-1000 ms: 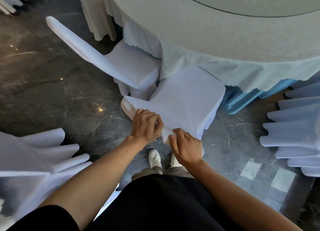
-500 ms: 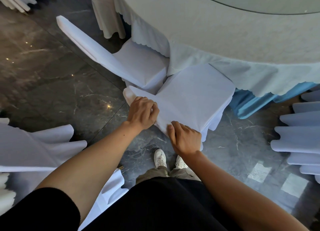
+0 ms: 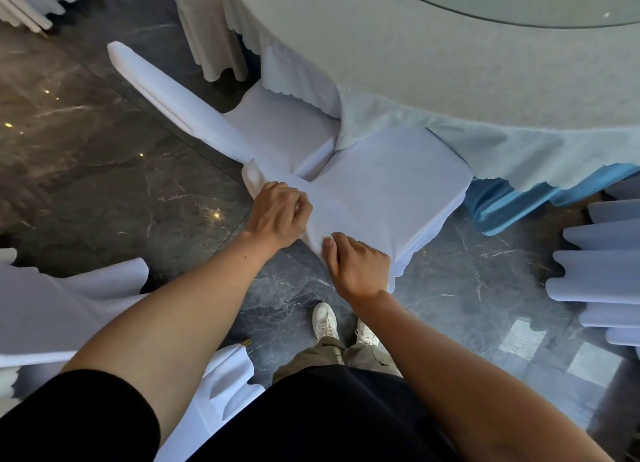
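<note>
A chair in a white cover (image 3: 391, 181) stands in front of me, its seat pushed partly under the round table (image 3: 450, 53). My left hand (image 3: 278, 214) grips the top of its backrest near the left corner, fingers curled over the cloth. My right hand (image 3: 358, 266) grips the same backrest edge further right, thumb on top. My white shoes show on the floor below the hands.
A second white-covered chair (image 3: 214, 118) stands close on the left, touching this one. More covered chairs with pleated skirts stand at the right edge (image 3: 599, 271) and lower left (image 3: 45, 309). The table has a pale cloth over a blue skirt (image 3: 512, 202). The floor is dark marble.
The chair has slid further in toward the table with both hands on its backrest. It now sits closer to the neighbouring chair.
</note>
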The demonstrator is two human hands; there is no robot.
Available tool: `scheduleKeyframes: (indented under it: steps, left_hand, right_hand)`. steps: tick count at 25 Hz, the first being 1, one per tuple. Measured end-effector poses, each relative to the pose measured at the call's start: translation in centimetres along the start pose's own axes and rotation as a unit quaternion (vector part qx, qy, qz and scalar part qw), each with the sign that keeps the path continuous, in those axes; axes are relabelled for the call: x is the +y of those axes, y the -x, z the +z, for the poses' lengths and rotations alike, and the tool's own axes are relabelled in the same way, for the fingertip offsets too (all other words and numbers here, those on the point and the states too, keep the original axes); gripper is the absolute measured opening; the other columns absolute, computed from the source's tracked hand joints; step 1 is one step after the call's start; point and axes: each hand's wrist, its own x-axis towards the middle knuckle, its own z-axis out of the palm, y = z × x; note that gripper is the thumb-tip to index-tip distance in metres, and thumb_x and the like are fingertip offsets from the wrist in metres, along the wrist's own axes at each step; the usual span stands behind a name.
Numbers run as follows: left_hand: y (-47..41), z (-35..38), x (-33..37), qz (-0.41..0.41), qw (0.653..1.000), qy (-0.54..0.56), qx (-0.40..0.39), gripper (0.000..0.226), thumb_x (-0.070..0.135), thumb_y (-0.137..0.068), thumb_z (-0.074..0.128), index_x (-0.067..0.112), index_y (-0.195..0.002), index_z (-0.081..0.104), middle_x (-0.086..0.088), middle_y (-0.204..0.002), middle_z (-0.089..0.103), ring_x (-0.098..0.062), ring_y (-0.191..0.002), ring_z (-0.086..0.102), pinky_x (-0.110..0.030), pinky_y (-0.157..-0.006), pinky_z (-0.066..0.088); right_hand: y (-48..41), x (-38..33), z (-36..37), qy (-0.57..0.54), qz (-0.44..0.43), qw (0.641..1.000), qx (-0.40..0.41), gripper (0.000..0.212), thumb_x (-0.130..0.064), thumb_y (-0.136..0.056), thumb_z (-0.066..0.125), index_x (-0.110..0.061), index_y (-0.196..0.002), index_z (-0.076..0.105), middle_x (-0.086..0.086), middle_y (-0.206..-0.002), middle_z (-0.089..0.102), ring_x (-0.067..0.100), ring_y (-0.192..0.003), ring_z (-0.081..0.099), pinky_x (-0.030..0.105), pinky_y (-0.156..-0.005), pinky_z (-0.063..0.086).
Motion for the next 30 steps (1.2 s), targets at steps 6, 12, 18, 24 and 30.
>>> scheduleKeyframes:
  steps: [6, 12, 18, 24, 30]
  left_hand:
    - [0.2, 0.1, -0.3, 0.017, 1.0, 0.003, -0.024, 0.045, 0.028, -0.087, 0.029, 0.007, -0.063, 0.062, -0.005, -0.061, 0.062, -0.026, -0.065, 0.054, -0.039, -0.078, 0.042]
    - [1.5, -0.1, -0.3, 0.041, 0.999, 0.029, -0.02, 0.041, 0.027, -0.093, 0.032, 0.01, -0.08, 0.067, -0.001, -0.084, 0.068, -0.021, -0.084, 0.057, -0.038, -0.095, 0.039]
    - [3.9, -1.5, 0.7, 0.009, 0.998, 0.067, -0.005, 0.049, 0.034, -0.098, 0.029, 0.005, -0.126, 0.057, -0.01, -0.131, 0.055, -0.022, -0.123, 0.047, -0.035, -0.108, 0.034]
    - [6.4, -3.8, 0.2, -0.045, 0.996, 0.049, 0.052, 0.048, 0.032, -0.098, 0.032, 0.005, -0.132, 0.052, -0.011, -0.136, 0.051, -0.023, -0.125, 0.047, -0.035, -0.106, 0.036]
    - [9.1, -6.3, -5.7, -0.119, 0.986, 0.011, 0.114, 0.047, 0.034, -0.098, 0.032, 0.01, -0.129, 0.056, -0.006, -0.132, 0.056, -0.02, -0.121, 0.05, -0.033, -0.104, 0.035]
  right_hand:
    - [0.1, 0.0, -0.3, 0.005, 0.021, 1.0, -0.022, 0.045, -0.044, -0.1, 0.026, -0.02, -0.072, 0.052, -0.002, -0.058, 0.055, 0.023, -0.053, 0.054, 0.027, -0.046, 0.03]
    - [0.5, -0.1, -1.7, -0.013, 0.026, 0.994, -0.108, 0.047, -0.051, -0.099, 0.012, -0.025, -0.092, 0.051, -0.005, -0.078, 0.062, 0.025, -0.072, 0.06, 0.037, -0.059, 0.049]
    - [-0.5, 0.6, -2.5, -0.112, -0.03, 0.975, -0.188, 0.043, -0.047, -0.102, 0.019, -0.023, -0.124, 0.047, 0.003, -0.116, 0.063, 0.028, -0.101, 0.059, 0.041, -0.083, 0.048]
    - [-3.6, -2.1, -2.5, -0.136, -0.115, 0.97, -0.166, 0.045, -0.045, -0.102, 0.024, -0.016, -0.128, 0.048, 0.008, -0.125, 0.058, 0.029, -0.108, 0.056, 0.04, -0.085, 0.048]
    - [-7.4, -9.4, 0.3, -0.078, -0.232, 0.966, -0.086, 0.042, -0.035, -0.101, 0.038, -0.009, -0.13, 0.052, 0.013, -0.132, 0.056, 0.032, -0.116, 0.053, 0.042, -0.102, 0.041]
